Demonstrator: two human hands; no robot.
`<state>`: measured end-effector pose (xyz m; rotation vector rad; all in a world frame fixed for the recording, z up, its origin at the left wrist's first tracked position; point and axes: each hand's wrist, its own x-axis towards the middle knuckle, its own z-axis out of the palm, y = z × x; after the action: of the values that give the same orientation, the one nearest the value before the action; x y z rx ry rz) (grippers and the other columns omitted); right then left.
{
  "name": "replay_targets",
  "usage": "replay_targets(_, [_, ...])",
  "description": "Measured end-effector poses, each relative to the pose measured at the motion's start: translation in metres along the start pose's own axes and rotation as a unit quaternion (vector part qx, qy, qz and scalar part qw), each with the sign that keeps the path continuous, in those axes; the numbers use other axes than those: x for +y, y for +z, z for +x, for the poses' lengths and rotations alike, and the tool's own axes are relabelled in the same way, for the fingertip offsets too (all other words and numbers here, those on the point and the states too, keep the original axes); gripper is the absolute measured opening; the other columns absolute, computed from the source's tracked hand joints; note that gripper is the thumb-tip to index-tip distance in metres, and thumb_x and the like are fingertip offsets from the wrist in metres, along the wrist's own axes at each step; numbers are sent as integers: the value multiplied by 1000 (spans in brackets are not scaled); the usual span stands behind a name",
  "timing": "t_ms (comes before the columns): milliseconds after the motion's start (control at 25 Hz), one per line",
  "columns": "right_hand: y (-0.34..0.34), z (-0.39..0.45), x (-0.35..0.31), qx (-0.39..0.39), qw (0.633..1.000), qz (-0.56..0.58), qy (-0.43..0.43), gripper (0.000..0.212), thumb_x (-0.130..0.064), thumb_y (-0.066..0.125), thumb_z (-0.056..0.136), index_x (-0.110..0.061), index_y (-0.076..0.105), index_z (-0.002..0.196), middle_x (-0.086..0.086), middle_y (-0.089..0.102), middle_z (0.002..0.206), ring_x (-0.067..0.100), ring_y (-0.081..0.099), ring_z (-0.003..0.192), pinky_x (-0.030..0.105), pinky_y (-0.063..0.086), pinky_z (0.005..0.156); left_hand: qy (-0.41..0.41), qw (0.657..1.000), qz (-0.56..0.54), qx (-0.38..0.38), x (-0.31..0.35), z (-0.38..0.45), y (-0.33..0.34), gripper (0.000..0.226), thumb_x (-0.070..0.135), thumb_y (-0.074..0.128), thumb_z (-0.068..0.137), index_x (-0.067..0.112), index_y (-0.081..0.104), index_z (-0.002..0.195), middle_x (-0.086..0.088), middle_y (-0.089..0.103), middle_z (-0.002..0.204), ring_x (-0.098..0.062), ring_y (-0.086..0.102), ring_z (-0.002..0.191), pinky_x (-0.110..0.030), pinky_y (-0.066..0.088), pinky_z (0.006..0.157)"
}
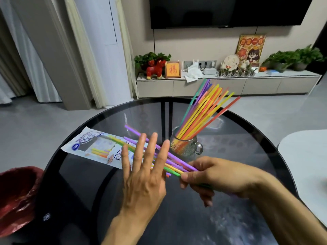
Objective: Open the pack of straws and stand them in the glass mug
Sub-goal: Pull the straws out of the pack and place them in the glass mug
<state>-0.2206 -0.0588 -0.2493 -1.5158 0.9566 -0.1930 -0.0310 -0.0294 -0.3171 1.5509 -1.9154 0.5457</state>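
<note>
A glass mug [187, 147] stands on the round dark glass table [221, 218], with several coloured straws [205, 112] leaning up and to the right in it. My right hand [210, 175] is shut on a bundle of purple, green and yellow straws [169, 156] that lies nearly flat and points up-left, just in front of the mug. My left hand [143, 174] is flat with fingers spread, over the bundle's middle. The opened straw pack [95, 147] lies on the table at the left; a few straws still show inside it.
A red-lined bin [16, 197] stands on the floor at the lower left of the table. A white surface [307, 165] sits to the right. Behind the table are a low TV cabinet [226, 85] with plants and ornaments, and curtains at the left.
</note>
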Motion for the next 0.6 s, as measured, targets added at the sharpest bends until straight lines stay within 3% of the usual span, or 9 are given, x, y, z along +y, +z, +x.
replay_targets(120, [-3,-8,-12,-1,1000,27,0,44,-40,49,98,0,67,93,14,48,51,21,48,43,33,49,56,6,997,-73,-6,-8,1,3,44,3,39,79,15,59,117,-8,66,120,-32,57,119,-54,27,114])
replay_targets(200, [-7,-3,-14,87,992,85,32,75,-67,38,90,0,69,98,20,58,60,27,55,49,31,48,52,-104,978,-176,-27,-20,6,-1,34,1,43,86,21,55,110,-2,68,102,-28,62,101,-48,45,98])
replay_targets(280, [-9,1,-13,172,972,159,14,82,-72,32,88,0,71,101,20,65,69,29,60,55,30,46,49,-214,923,-320,-6,-28,16,-14,21,13,42,97,27,57,101,7,69,91,-17,67,94,-37,51,86])
replay_targets(400, [-10,4,-13,270,939,198,-82,52,-45,44,98,-1,70,99,22,73,84,28,65,66,37,54,57,-176,864,-472,-7,-28,26,-32,21,17,40,97,20,61,99,6,71,91,-7,68,94,-18,51,86])
replay_targets(520, [0,13,-11,298,921,200,-150,21,-15,54,97,-2,69,103,21,74,103,28,72,82,41,60,76,-184,800,-557,-126,-21,12,-14,21,13,43,90,13,62,97,-5,71,92,-13,71,91,-21,53,82])
replay_targets(600, [5,16,-9,282,928,158,-188,23,-3,59,92,-7,68,113,13,75,110,25,71,101,37,59,86,-191,790,-563,-151,-16,5,-5,20,14,44,91,15,62,98,-8,71,94,-14,71,92,-21,54,80])
